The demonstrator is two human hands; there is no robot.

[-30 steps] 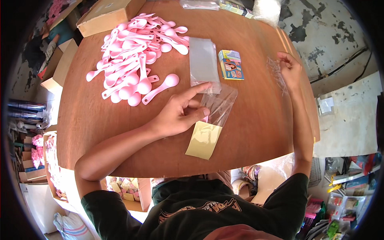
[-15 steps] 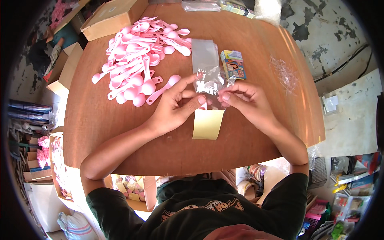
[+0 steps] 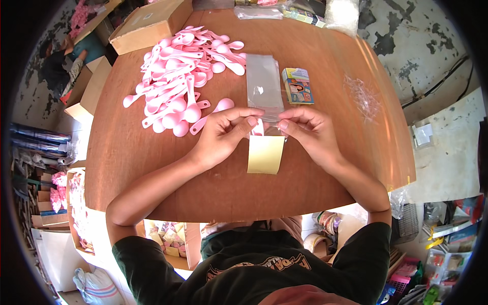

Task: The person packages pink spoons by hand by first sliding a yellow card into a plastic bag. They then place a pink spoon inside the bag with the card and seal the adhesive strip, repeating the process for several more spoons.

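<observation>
Head view, clock centred on the bag (image 3: 272,131), 12 pointing away from the wearer; bag is clear film, between the two hands over the near half of the table (image 3: 213,195); left hand (image 3: 227,133) at 9, thumb and forefinger together, pinched on the bag's left side; right hand (image 3: 311,131) at 3, same pinch, clamped on the bag's right side; both sets of fingertips face each other, slightly apart, film between.

Yellow card (image 3: 266,155) at 6, hanging toward the wearer just below the fingertips; whether all of it sits inside the film, cannot tell; pink piece (image 3: 258,127) shows at the card's top edge, by the left thumb, mostly hidden.

Scoop (image 3: 224,105), pink, at 10, partly behind the left hand; scoop pile (image 3: 170,76), also pink, further out at 10, loose heap; bag stack (image 3: 264,81) at 12, flat, just past the fingertips; small box (image 3: 299,87), blue and yellow, at 1, just beside the stack; film scraps (image 3: 362,96) between 2 and 3, crumpled; carton (image 3: 152,24) between 10 and 11, past the pile; white bundle (image 3: 341,16) at 1, far edge.
</observation>
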